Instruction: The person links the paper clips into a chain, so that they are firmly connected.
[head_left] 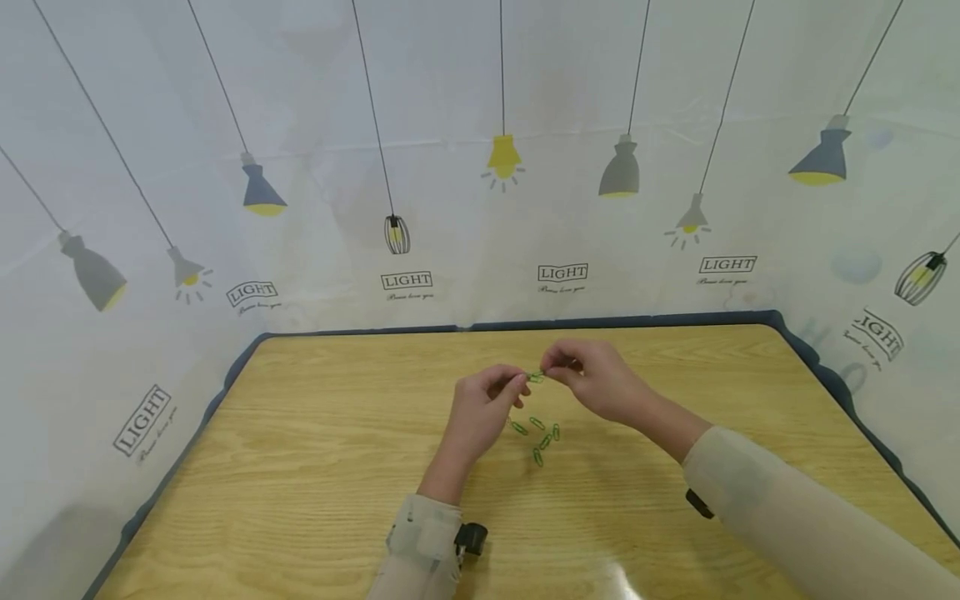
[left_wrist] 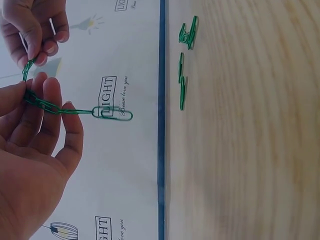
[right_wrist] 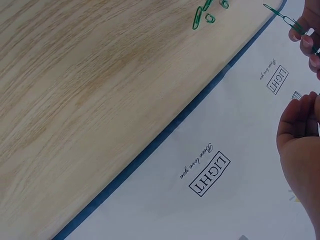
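Lamp-printed sheeting point(head_left: 465, 192) backs a wood-grain worktop point(head_left: 322, 450) as a person's left hand point(head_left: 482, 410) and right hand point(head_left: 606, 382) pinch a chain of green paper clips point(left_wrist: 50, 106) between them, raised above loose green clips point(head_left: 546, 442) lying on the wood.

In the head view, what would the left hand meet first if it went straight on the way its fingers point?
Most likely the right hand, just past the stretch of green chain that the left hand itself pinches; depth is unclear, so it might pass slightly beside it.
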